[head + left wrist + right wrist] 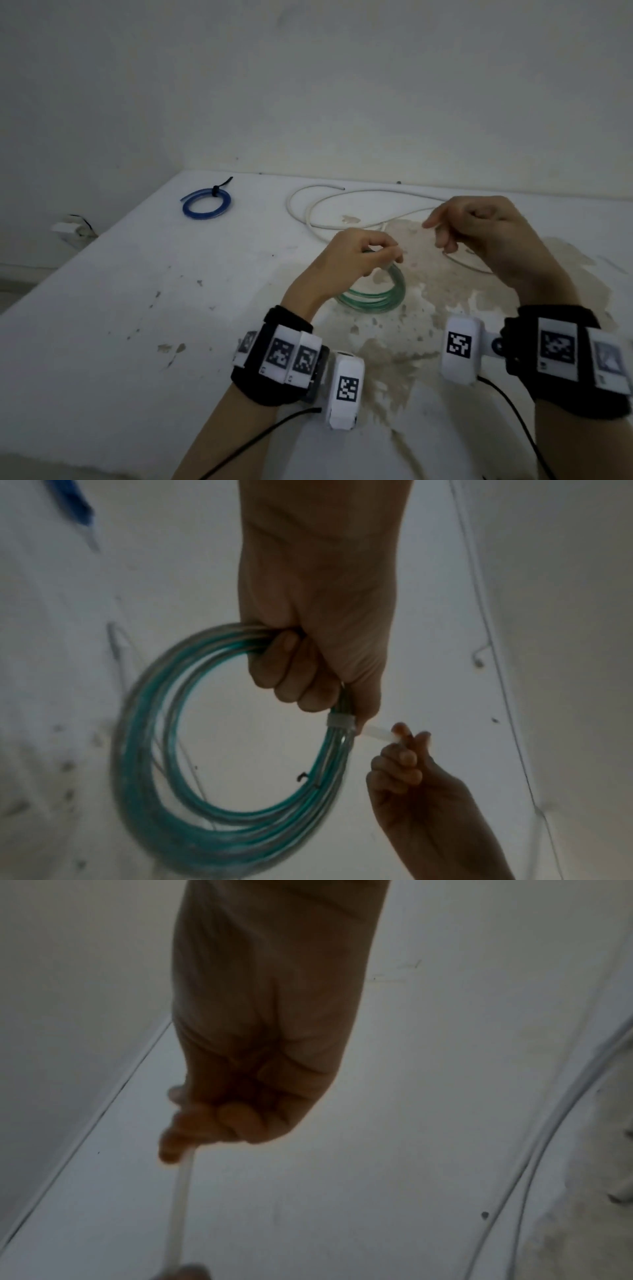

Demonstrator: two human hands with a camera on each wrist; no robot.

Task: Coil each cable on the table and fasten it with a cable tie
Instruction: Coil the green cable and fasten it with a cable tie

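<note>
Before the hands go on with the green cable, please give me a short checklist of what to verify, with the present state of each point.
1. Left hand grips the green coil: ok.
2. Cable tie wraps all the loops: ok.
3. Right hand pinches the tie's tail: ok.
4. Tie pulled fully tight: cannot tell.
5. Blue coil already tied: ok.
6. White cable coiled: not ok, it lies loose on the table.

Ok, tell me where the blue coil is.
In the head view the blue coil lies at the table's far left, near the wall, already tied, well left of the loose white cable and both hands.
</note>
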